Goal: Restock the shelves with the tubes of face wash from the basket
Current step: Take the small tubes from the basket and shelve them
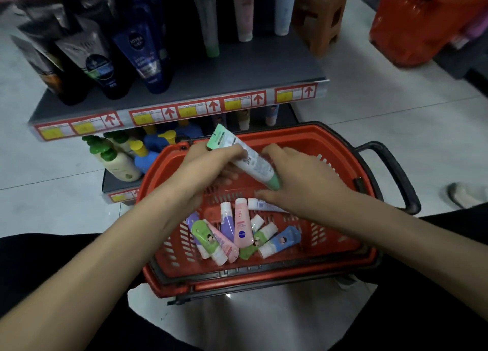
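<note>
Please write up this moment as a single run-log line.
stage: picking from basket | left hand: holds green-capped tube | right hand: touching the tube's cap end | remaining: several tubes in basket | shelf: part stocked

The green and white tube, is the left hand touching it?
Touching. In the head view, the left hand has its fingers wrapped over the green and white tube, held above the red basket.

"NIVEA" on dark blue shelf tube (price tags' print unreadable)
</note>
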`<state>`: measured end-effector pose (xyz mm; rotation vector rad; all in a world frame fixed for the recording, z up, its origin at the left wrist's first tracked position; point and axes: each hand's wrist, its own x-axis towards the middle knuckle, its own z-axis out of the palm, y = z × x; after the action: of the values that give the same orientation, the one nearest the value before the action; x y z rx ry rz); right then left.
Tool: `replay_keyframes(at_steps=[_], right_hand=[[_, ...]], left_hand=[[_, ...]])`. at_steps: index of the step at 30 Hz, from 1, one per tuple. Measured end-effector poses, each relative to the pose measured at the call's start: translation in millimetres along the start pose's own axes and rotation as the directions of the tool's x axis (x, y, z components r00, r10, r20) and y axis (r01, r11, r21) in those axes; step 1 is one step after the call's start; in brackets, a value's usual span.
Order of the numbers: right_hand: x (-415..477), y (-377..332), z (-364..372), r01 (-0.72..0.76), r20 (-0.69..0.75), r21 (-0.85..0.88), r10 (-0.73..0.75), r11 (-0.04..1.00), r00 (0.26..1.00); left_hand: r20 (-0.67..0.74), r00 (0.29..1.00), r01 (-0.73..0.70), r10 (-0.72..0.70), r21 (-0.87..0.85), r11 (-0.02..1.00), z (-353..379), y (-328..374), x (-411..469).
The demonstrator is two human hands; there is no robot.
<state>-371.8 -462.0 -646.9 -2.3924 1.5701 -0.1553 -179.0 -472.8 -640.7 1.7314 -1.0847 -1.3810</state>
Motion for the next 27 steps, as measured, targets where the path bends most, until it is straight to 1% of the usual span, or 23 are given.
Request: replay_keyframes(at_steps=[2, 4, 5, 6, 8, 9, 10, 12, 13, 14, 16, 18, 20, 24, 27], right_hand=[[1.3, -2.5, 0.0, -0.008, -0.039, -0.052, 0.006, 0.999, 0.999], [4.8, -2.5, 2.1, -0.005, -0.073, -0.026, 0.004, 1.000, 0.997], [6.3, -1.6, 3.1, -0.004, -0.075, 0.046, 0.008, 0.999, 0.997], [7.9, -0.1, 3.5, -0.005, -0.072, 0.155, 0.016, 0.988, 0.997], [12.0, 2.3, 0.2, -0.014, -0.045, 0.385, 0.033, 0.923, 0.998], [14.6, 2.2, -4.5, -0.024, -0.022, 0.491, 0.039, 0.871, 0.999], [17.3, 1.6, -10.4, -0.047, 0.008, 0.607, 0.053, 0.794, 0.999], [20.3, -0.5, -22.1, -0.129, 0.090, 0.818, 0.096, 0.561, 0.991], [21.4, -1.4, -26.4, -0.173, 0.134, 0.878, 0.117, 0.447, 0.984], [23.1, -2.1, -28.6, -0.211, 0.172, 0.910, 0.137, 0.357, 0.975], [27.5, -2.0, -27.9, -0.270, 0.232, 0.937, 0.187, 0.219, 0.955], [32.4, -1.4, -24.5, -0.312, 0.274, 0.941, 0.246, 0.129, 0.930], [35.7, -0.8, -21.7, -0.325, 0.298, 0.943, 0.266, 0.065, 0.917], [35.7, 0.1, -19.9, -0.311, 0.299, 0.950, 0.251, 0.008, 0.921], [37.0, 2.1, -21.3, -0.291, 0.276, 0.956, 0.223, 0.036, 0.935]], left_hand=[[-0.005, 1.000, 0.012, -0.012, -0.042, 0.999, 2.4, 2.4, -4.9], [0.008, 1.000, 0.020, -0.019, -0.061, 0.998, 3.0, 7.8, -9.2], [0.023, 1.000, 0.017, -0.015, -0.074, 0.997, 2.3, 10.6, -11.5], [0.039, 0.999, 0.008, -0.005, -0.086, 0.996, 1.0, 13.6, -12.6], [0.096, 0.995, -0.025, 0.036, -0.116, 0.993, -2.2, 19.7, -13.0], [0.125, 0.991, -0.039, 0.055, -0.128, 0.991, -3.8, 22.5, -13.0], [0.139, 0.988, -0.050, 0.068, -0.128, 0.991, -4.9, 24.9, -12.1], [0.116, 0.989, -0.074, 0.091, -0.140, 0.987, -5.7, 27.7, -8.4], [0.091, 0.991, -0.086, 0.101, -0.160, 0.983, -5.0, 27.9, -5.6], [0.068, 0.992, -0.092, 0.106, -0.181, 0.979, -4.6, 27.3, -2.9], [0.052, 0.994, -0.083, 0.097, -0.226, 0.971, -3.8, 26.3, 1.7], [0.093, 0.993, -0.044, 0.072, -0.275, 0.960, -1.6, 26.2, 3.3], [0.130, 0.990, -0.014, 0.057, -0.309, 0.951, 1.3, 27.2, 3.5], [0.109, 0.990, -0.050, 0.091, -0.328, 0.943, 5.3, 23.7, 4.8], [0.051, 0.991, -0.095, 0.121, -0.352, 0.931, 6.2, 20.3, 5.8]])
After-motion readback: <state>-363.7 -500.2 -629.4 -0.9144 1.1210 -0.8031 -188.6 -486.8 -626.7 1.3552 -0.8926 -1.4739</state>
